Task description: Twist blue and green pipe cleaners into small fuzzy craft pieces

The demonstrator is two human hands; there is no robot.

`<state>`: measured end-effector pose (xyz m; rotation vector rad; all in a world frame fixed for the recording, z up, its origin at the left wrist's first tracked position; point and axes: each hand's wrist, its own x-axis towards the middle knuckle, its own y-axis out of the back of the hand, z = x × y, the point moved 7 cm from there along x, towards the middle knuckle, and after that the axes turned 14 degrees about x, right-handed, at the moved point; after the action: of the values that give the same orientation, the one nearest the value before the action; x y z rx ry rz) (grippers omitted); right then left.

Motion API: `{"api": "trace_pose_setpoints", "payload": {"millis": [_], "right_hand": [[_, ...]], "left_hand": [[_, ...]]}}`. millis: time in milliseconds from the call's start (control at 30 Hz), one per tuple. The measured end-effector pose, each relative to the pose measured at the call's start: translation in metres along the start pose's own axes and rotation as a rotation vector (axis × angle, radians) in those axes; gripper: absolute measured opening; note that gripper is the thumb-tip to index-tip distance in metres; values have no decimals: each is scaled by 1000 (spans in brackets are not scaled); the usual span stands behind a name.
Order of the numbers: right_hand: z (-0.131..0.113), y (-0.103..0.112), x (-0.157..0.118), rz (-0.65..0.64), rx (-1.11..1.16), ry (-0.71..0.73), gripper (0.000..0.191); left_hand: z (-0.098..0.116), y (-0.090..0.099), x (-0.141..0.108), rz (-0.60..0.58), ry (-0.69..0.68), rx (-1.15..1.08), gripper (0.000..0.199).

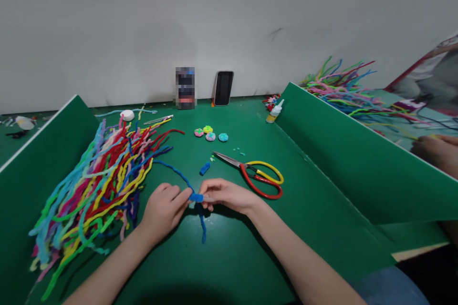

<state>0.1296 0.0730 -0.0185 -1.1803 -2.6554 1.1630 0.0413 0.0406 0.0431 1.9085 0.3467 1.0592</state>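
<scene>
Between my hands a blue pipe cleaner (196, 197) is wound in a short coil around a thin translucent stick (208, 199). One loose end runs up and left to the pile, the other hangs down toward me. My left hand (165, 206) pinches the coil at its left side. My right hand (226, 194) has its fingers closed on the stick just right of the coil. A small finished blue coil (205, 168) lies on the green table beyond my fingers. Scissors (263, 178) with one red and one yellow handle lie beyond my right hand.
Many coloured pipe cleaners (96, 186) are heaped on the left, with tweezers (159, 119) behind. Several small fuzzy discs (211, 137), two phones (223, 88) and a glue bottle (275, 112) are farther back. Green partitions (343, 152) flank me; another person's hand (434, 150) is beyond the right one.
</scene>
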Motion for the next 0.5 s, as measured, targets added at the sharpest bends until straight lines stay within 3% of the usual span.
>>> {"api": "trace_pose_setpoints", "payload": {"millis": [500], "right_hand": [[0, 5, 6, 116, 17, 88, 19]], "left_hand": [[-5, -1, 2, -64, 150, -59, 31]]}}
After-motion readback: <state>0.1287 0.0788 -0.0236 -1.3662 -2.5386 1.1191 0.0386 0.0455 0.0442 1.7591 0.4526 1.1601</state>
